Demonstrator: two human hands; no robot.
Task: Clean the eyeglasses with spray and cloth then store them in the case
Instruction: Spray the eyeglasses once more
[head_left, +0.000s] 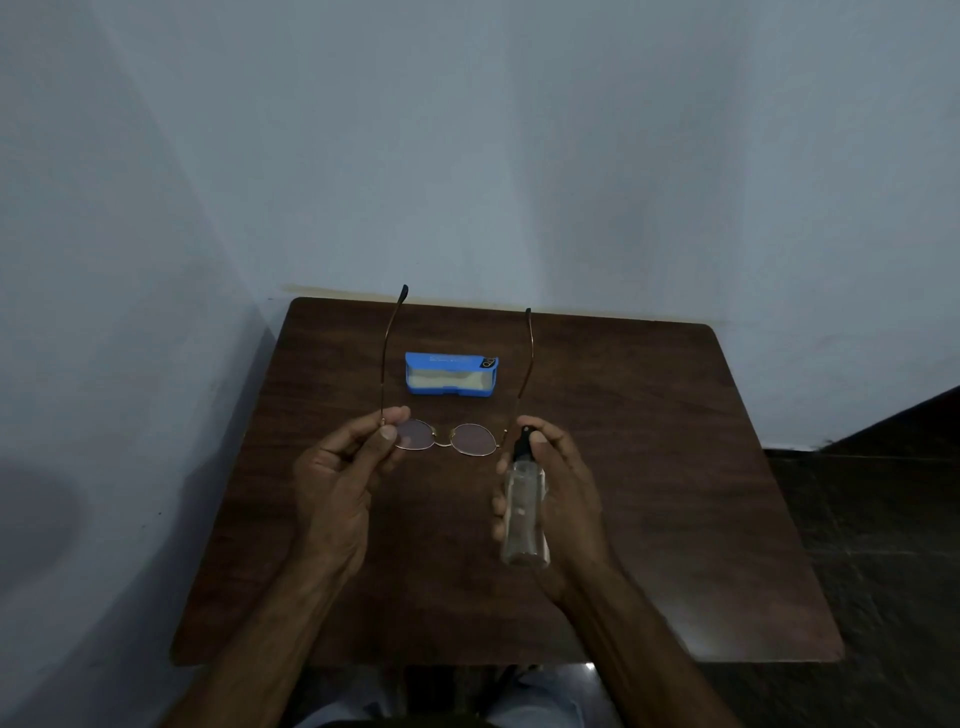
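Thin gold-rimmed eyeglasses (470, 439) with round lenses hang above the table, temples unfolded and pointing away from me. My left hand (345, 480) pinches the frame at its left lens corner between thumb and fingers. My right hand (558, 499) grips a clear spray bottle (523, 512) with a black nozzle, upright beside the right lens, index finger on top of the nozzle. A blue eyeglass case (451, 375) lies open on the table behind the glasses, with a pale cloth inside it.
The dark brown wooden table (675, 493) stands against a pale blue wall, its left edge near the corner. Dark floor shows to the right. My knees are visible under the near edge.
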